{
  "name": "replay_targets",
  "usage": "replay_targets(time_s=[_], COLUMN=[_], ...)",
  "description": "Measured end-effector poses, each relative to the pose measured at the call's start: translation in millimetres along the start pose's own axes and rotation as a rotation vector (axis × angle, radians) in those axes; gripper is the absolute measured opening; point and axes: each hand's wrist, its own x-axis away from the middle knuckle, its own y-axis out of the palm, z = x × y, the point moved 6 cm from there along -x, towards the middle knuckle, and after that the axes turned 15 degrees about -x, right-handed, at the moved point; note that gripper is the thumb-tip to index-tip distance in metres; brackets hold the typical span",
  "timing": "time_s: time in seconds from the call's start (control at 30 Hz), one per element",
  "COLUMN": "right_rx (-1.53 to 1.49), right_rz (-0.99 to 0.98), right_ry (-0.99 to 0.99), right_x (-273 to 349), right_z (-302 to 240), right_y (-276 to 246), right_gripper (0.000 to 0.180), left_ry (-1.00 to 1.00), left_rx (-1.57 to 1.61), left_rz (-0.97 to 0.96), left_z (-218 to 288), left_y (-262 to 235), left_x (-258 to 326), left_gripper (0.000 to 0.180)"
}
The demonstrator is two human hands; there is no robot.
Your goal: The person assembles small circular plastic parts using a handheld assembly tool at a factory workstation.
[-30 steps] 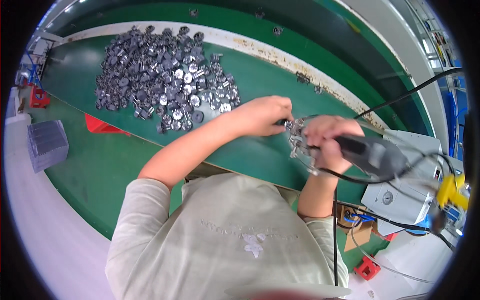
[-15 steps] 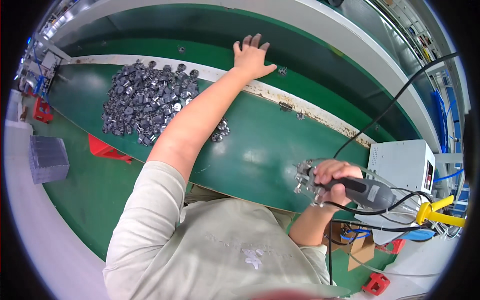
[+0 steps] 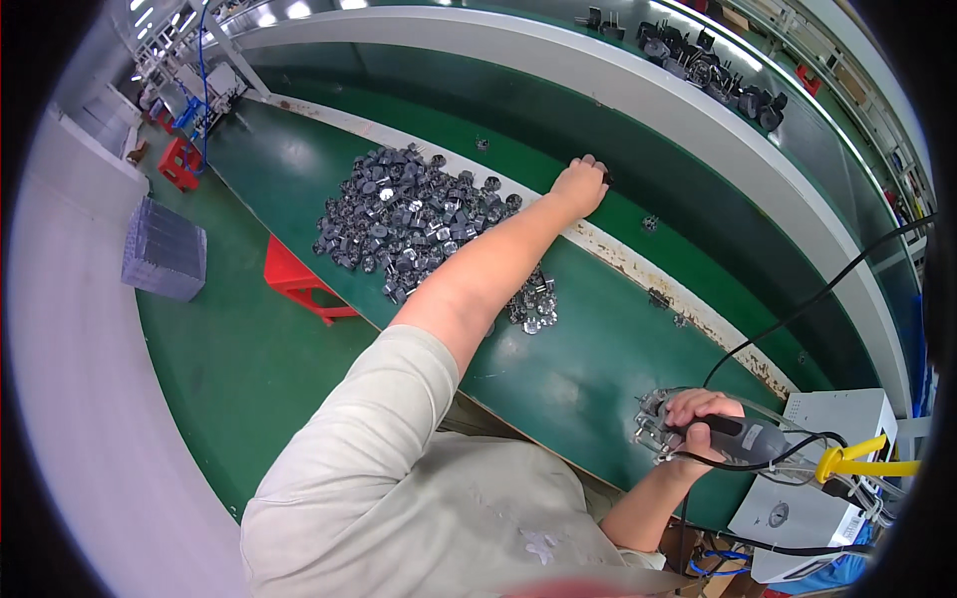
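My left hand [image 3: 581,186] reaches over the white ledge onto the green strip behind the worktable. Its fingers are curled closed, with a bit of something dark at the fingertips that is too small to make out. Near the table's right end my right hand [image 3: 702,417] grips a grey and black powered screwdriver [image 3: 748,439], with metal parts and a clear guard at its tip. Beside my left forearm lies a big heap of small black and silver parts [image 3: 409,214]. Single small parts like this one [image 3: 650,223] sit on the green strip.
A worn white ledge [image 3: 638,269] divides the green worktable [image 3: 558,369] from the strip. A white box-shaped machine [image 3: 842,419] stands at the right, with a black cable above it. More black parts [image 3: 708,70] lie on the upper shelf. A red stool [image 3: 294,279] stands at the left.
My left hand has gone from spread fingers to curled ones on the green strip. The view has shifted, so the table appears lower and further right. My right hand still grips the screwdriver.
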Motion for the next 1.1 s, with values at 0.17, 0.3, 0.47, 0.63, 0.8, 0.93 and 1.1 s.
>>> replay_targets(time_s=[0.17, 0.3, 0.47, 0.63, 0.8, 0.93, 1.1], right_rx=[0.012, 0.043, 0.015, 0.008, 0.025, 0.012, 0.005], right_rz=[0.074, 0.087, 0.045, 0.047, 0.008, -0.011, 0.034], right_ry=[-0.021, -0.063, -0.079, -0.032, -0.026, -0.011, 0.005], right_x=[6.6, -10.1, -32.0, -34.9, -38.7, -38.8, -38.6], right_z=[-7.2, -17.3, -19.7, -7.9, -0.1, 3.1, 3.5], right_y=[-7.8, -3.7, -7.0, -8.4, -5.9, -6.0, -7.4], right_gripper=[0.036, 0.04, 0.03, 0.026, 0.025, 0.027, 0.035], left_ry=[0.131, 0.391, 0.53, 0.471, 0.555, 0.489, 0.589], left_rx=[0.126, 0.443, 0.477, 0.553, 0.563, 0.586, 0.623], left_rz=[-0.003, -0.042, -0.302, -0.206, -0.244, -0.219, -0.294], left_z=[32.7, 95.9, 138.9, 144.6, 149.4, 149.4, 153.1], left_y=[-27.7, -117.7, -94.5, -93.8, -79.7, -87.3, -81.9], left_x=[-1.5, 99.3, 186.8, 187.6, 191.3, 189.6, 192.6], left_gripper=[0.025, 0.023, 0.028, 0.039, 0.047, 0.047, 0.053])
